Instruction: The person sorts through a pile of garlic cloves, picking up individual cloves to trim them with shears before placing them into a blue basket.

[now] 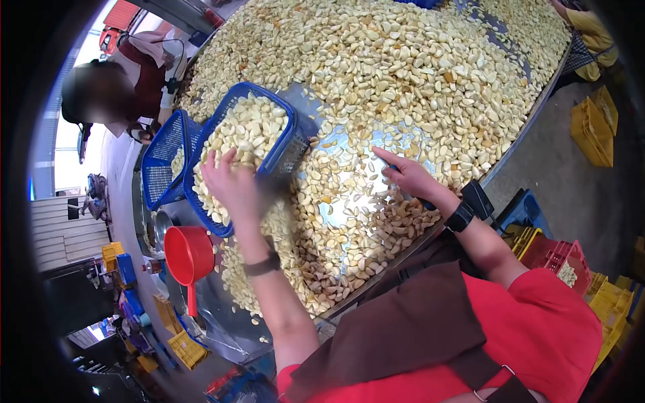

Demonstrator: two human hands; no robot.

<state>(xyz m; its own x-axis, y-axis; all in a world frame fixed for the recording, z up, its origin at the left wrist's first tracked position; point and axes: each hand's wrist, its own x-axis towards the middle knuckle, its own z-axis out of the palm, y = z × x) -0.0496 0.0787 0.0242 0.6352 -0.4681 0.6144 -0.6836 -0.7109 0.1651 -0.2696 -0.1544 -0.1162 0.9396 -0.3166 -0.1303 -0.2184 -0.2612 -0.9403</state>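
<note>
Over a blue plastic basket [293, 138] heaped with pale peeled garlic cloves [248, 127] is my left hand [232, 185]. Its fingers are spread at the near side of the heap, with slight motion blur. My right hand [411, 178] is above the metal table, closed around a slim dark tool [427, 203] like a small knife, index finger stretched forward. Its blade cannot be made out. Beneath and between my hands, loose garlic cloves [349, 232] lie scattered on the shiny table surface [342, 209], some browner near the front edge.
A large spread of cloves [416, 60] covers the table's far part. A red scoop [190, 255] and a second blue basket [161, 161] are on the left. One person [144, 80] stands far left, another's sleeve [594, 40] shows far right. Yellow crates [594, 127] stand on the floor.
</note>
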